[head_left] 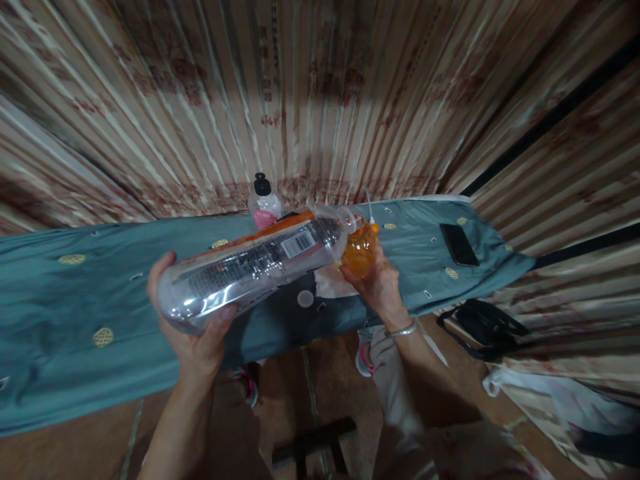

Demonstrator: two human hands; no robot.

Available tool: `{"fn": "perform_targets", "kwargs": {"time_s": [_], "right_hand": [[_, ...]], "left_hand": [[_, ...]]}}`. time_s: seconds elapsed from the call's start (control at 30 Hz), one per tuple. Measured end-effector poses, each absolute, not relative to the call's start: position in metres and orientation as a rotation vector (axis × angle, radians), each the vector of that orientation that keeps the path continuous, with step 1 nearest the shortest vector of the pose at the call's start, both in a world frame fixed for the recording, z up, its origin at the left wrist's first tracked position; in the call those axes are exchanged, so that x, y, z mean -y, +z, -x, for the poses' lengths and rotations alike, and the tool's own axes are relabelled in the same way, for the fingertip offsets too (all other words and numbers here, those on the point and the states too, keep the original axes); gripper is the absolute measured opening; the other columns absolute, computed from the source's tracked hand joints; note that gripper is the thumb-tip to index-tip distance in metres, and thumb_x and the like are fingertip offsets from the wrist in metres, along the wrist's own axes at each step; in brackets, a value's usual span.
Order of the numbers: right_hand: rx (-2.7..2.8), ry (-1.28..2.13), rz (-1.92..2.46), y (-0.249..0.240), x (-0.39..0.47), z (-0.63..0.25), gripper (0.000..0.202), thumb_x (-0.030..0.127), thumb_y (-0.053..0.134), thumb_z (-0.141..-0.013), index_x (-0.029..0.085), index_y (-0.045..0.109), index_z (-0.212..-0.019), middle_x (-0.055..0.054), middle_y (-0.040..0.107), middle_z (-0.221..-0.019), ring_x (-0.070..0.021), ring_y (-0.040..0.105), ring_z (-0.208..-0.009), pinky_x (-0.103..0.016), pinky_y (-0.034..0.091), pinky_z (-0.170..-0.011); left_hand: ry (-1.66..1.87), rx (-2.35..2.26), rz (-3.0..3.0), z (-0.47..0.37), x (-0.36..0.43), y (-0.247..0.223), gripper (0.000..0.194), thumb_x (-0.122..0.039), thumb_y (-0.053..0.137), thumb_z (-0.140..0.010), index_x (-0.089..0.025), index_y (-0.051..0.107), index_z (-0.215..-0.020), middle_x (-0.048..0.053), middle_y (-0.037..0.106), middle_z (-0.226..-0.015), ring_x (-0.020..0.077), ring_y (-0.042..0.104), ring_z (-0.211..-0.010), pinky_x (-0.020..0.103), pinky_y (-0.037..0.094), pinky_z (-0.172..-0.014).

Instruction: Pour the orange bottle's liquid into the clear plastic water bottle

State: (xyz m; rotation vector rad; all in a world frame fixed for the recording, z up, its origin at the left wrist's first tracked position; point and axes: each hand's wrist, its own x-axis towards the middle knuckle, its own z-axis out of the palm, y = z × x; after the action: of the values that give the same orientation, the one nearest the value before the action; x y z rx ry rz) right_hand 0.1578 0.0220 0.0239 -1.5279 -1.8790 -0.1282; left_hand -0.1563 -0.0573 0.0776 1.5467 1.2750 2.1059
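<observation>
One large bottle (250, 263) is leaning in the clasping left hand (197, 343), seemingly to meet the orange bottle (360, 253) the right hand (384, 288) is gripping.

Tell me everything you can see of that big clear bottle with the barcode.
The large clear plastic bottle looks shiny and carries a printed, partly orange label with a white barcode. It is tilted onto its side, its capless neck pointing right. The left hand holds its base end. Its mouth is at the small rounded amber container; whether they touch is unclear.
</observation>
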Motion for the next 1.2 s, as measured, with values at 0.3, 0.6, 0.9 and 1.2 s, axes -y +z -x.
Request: {"fn": "perform_targets", "kwargs": {"time_s": [0.3, 0.6, 0.9, 1.2], "right_hand": [[1.877, -0.135, 1.525, 0.0243, -0.0217, -0.1576, 0.074, 0.06, 0.066, -0.098, 0.01, 0.049, -0.149, -0.019, 0.08, -0.109, -0.0335, 0.079, -0.093, -0.043, 0.064, -0.078], [1.874, -0.154, 1.522, 0.025, -0.0209, -0.1563, 0.069, 0.064, 0.063, -0.1, 0.011, 0.053, -0.142, -0.019, 0.08, -0.104, -0.0334, 0.079, -0.091, -0.043, 0.064, -0.077], [1.856, -0.139, 1.545, 0.0252, -0.0216, -0.1558, 0.068, 0.066, 0.062, -0.1, 0.011, 0.055, -0.139, -0.018, 0.081, -0.103, -0.0316, 0.079, -0.09, -0.041, 0.063, -0.076], [1.874, -0.168, 1.494, 0.0231, -0.0221, -0.1572, 0.071, 0.064, 0.063, -0.1, 0.011, 0.05, -0.147, -0.018, 0.08, -0.105, -0.0312, 0.079, -0.09, -0.041, 0.063, -0.077]], "left_hand": [[2.08, -1.37, -1.532, 0.159, 0.0567, 0.0729, 0.105, -0.051, 0.096, -0.055, -0.035, 0.058, -0.152, 0.004, 0.073, -0.125, 0.0283, 0.07, -0.108, 0.044, 0.055, -0.095], [2.093, -1.318, -1.553, 0.1588, 0.0563, 0.0733, 0.103, -0.051, 0.097, -0.057, -0.033, 0.059, -0.151, 0.005, 0.072, -0.124, 0.0289, 0.071, -0.109, 0.044, 0.055, -0.096], [2.115, -1.276, -1.572, 0.1593, 0.0562, 0.0758, 0.1, -0.051, 0.099, -0.059, -0.034, 0.062, -0.151, 0.003, 0.073, -0.122, 0.0242, 0.068, -0.104, 0.038, 0.053, -0.093], [2.122, -1.203, -1.586, 0.1589, 0.0551, 0.0766, 0.101, -0.043, 0.099, -0.059, -0.037, 0.062, -0.152, 0.001, 0.075, -0.126, 0.0218, 0.069, -0.107, 0.035, 0.052, -0.094]]}}
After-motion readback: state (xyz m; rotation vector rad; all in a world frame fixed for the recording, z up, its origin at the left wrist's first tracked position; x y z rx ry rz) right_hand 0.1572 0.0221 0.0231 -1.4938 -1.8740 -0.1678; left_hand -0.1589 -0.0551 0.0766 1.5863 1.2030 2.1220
